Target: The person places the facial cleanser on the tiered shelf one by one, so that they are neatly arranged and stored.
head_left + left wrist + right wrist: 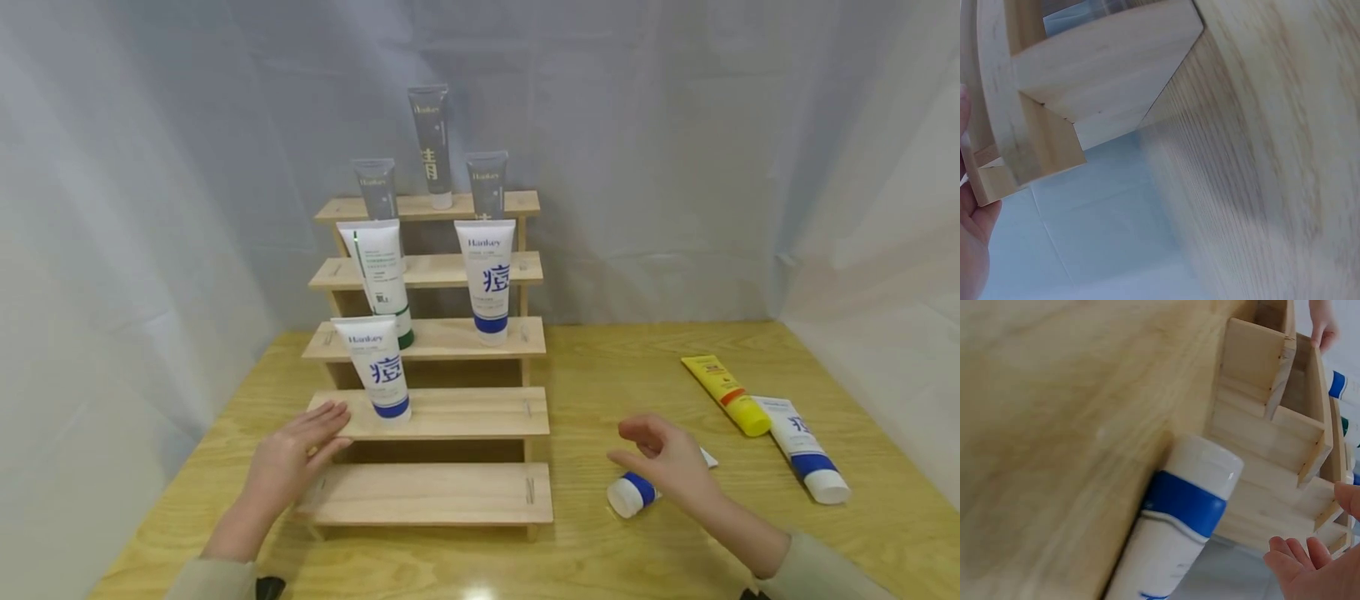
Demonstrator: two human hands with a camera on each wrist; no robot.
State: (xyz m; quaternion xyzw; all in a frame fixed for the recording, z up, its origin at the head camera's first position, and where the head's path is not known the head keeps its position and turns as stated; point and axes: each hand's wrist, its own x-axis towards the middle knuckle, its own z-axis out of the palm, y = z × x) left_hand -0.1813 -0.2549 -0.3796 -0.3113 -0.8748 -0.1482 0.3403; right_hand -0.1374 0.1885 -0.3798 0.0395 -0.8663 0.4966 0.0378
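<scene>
My left hand (296, 450) holds the left end of the second-lowest step of a wooden stepped stand (442, 492), fingers on top and thumb at the front edge. Beside its fingertips, a white tube with a blue band (378, 375) stands upright on that step. My right hand (667, 458) hovers over another white tube with a blue band (633, 493) that lies on the table. Its thumb and fingers are parted, with nothing between them. In the right wrist view this lying tube (1182, 494) shows its white cap toward the stand, apart from the fingers (1319, 550).
Higher steps carry a white-and-green tube (382, 275), a white-and-blue tube (486, 275) and grey tubes, one of them the top grey tube (431, 142). At the table's right lie a yellow tube (723, 392) and another white-and-blue tube (802, 446). A pale curtain (637, 167) surrounds the table.
</scene>
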